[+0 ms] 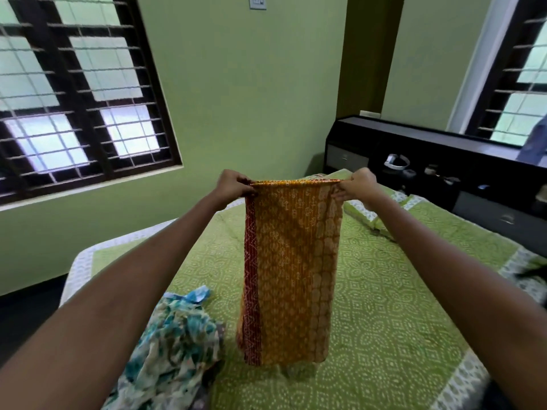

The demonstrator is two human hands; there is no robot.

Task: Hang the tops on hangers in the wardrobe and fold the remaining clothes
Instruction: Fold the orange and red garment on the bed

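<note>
A view from a head-worn camera, looking down along two bare outstretched arms over a bed. The left hand (233, 184) and the right hand (356, 186) each pinch one top corner of an orange and mustard-yellow printed cotton cloth with a dark red band along its left edge (291, 267). Fingers and thumb of both hands are curled onto the fabric, and the top edge is pulled taut and level between them. The cloth appears folded lengthwise into a long narrow panel. It hangs straight down in the air above the middle of the bed, and its lower edge is close to the cover; whether it touches cannot be told.

The bed carries a green quilted bedcover with a small white pattern and a white patterned border (393, 306). On the cover, at the lower left and just beside the hanging cloth, lies a crumpled heap of cream fabric with a teal and blue floral print (171, 347), with a light blue piece on top of it.

Beyond the bed, at the right, stands a dark wooden headboard unit with grey drawers (429, 149), bearing several small objects too blurred to name. The walls are light green. A dark-framed window with a metal grille (74, 93) fills the left wall, and another shows at the far right.
</note>
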